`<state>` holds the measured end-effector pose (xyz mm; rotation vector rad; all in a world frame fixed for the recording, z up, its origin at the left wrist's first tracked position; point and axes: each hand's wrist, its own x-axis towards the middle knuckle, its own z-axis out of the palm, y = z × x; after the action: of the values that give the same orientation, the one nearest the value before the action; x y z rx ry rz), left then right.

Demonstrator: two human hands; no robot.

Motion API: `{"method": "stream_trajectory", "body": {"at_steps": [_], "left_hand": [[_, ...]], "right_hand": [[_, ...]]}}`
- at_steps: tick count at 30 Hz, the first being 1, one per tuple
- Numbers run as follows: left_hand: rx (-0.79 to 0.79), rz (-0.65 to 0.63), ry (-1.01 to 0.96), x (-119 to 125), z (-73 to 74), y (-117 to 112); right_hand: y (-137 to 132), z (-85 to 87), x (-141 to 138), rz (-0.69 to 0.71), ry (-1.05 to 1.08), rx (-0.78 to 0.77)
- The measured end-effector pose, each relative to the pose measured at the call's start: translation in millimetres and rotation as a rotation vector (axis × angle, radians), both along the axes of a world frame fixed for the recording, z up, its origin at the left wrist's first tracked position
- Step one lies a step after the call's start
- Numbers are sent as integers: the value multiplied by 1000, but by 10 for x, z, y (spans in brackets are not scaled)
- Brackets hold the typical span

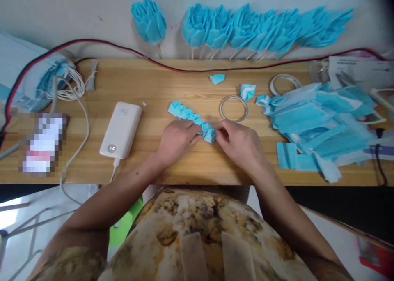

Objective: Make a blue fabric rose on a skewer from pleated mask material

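A folded strip of light blue fabric point(184, 113) with a row of pointed pleats lies slantwise on the wooden table. My left hand point(178, 139) is closed on the strip's near side, fingertips pressed to its lower right half. Close by, my right hand point(238, 143) pinches at the strip's right end; its thumb and forefinger are together there. Whether anything else is between those fingertips is hidden. Just beyond the right hand lies a thin tape ring point(234, 108), with a small folded blue piece point(248, 92) beside it and another blue scrap point(217, 79) further back.
A heap of blue fabric pieces point(320, 120) covers the right side, a tape roll point(285, 85) behind it. Blue fabric flowers point(197, 26) on sticks lean along the wall, below them a red-black cable point(191, 70). Left are a white power bank point(121, 129) and a phone point(44, 143).
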<state>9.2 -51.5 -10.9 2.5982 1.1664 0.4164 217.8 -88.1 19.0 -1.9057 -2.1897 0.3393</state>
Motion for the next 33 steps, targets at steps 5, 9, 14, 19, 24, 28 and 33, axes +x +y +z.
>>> {"method": "stream_trajectory", "body": {"at_steps": [5,9,14,19,24,28,33], "left_hand": [[-87,-20,-134,-88,188,12],[-63,-43,-160,-46,433,230],[-148,-173,114,324,477,575],[-235,-269,191,510,426,731],[-261,-314,183,475,365,723],[-241,-302,113,449,287,700],[-271,-289,115,429,252,751]], "right_hand": [[16,-20,-3,-40,-41,-26],[27,-6,-7,-18,-40,-19],[15,-22,2,35,-13,31],[4,-38,39,29,21,65],[19,-41,48,-2,54,21],[-32,-17,59,-13,51,24],[-239,24,59,118,-3,213]]}}
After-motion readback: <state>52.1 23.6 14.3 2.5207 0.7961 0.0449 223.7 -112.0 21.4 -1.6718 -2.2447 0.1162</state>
